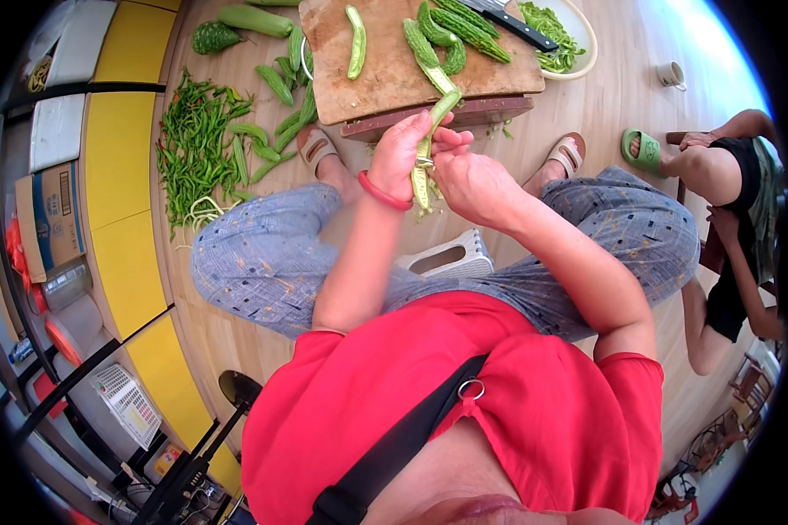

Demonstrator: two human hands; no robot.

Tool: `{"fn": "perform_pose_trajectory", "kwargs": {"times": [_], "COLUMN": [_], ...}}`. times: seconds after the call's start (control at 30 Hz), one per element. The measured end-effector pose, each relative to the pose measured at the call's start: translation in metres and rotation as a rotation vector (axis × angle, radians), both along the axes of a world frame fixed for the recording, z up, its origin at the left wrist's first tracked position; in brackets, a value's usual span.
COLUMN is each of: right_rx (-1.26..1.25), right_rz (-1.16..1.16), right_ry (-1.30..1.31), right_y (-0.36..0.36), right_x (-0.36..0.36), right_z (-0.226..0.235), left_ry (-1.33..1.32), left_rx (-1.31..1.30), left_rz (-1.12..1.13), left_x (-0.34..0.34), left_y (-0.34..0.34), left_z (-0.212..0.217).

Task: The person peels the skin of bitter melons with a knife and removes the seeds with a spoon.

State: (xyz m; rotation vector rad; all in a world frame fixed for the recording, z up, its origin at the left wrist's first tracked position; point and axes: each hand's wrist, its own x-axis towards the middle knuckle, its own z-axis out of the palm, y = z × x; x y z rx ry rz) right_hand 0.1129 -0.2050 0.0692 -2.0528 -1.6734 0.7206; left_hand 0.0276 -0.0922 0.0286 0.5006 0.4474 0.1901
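Fingers of the left hand (398,156) are wrapped round a gourd half (444,108). Fingers of the right hand (481,188) are curled together, apparently pinching a metal tool (424,163); handle hidden, type can't be told. Half is held between the knees, tilted, far tip at the board's (381,83) near edge; contact there can't be told. Tool is set across its lower part. Probably braced by the left so the tool can be pressed on the pale inside.

Board is raised on a dark-red block (446,120), likely for low seated reach. Second half (356,42) is laid left, whole gourds (474,33) right, knife (527,31) by the right edge. Bowl (590,54) with green shreds (562,42) is placed just beside, presumably handy for the right.

Wood floor (241,337): peppers (200,144) piled left, cup (671,76) far right. Yellow cabinets (118,171) are lined along the left; a co-worker's green slipper (645,152) is seen at right.
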Motion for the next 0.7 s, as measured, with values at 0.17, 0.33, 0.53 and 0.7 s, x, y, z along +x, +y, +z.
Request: {"fn": "perform_pose_trajectory", "kwargs": {"times": [0.17,0.33,0.53,0.7], "right_rx": [0.046,-0.023,-0.008,0.000], "right_rz": [-0.021,-0.137,-0.047,-0.043], "right_ry": [-0.048,-0.202,-0.184,-0.040], "right_y": [-0.004,0.003,0.003,0.000], "right_x": [0.001,0.007,0.003,0.002], "right_z": [0.002,0.001,-0.001,-0.002], "left_ry": [0.017,0.031,0.053,0.072], "left_rx": [0.018,0.052,0.115,0.066], "left_rz": [-0.065,-0.049,-0.011,-0.021], "left_x": [0.002,0.005,0.001,-0.001], "left_y": [0.002,-0.003,-0.008,-0.007], "left_z": [-0.001,0.013,0.008,0.006]}}
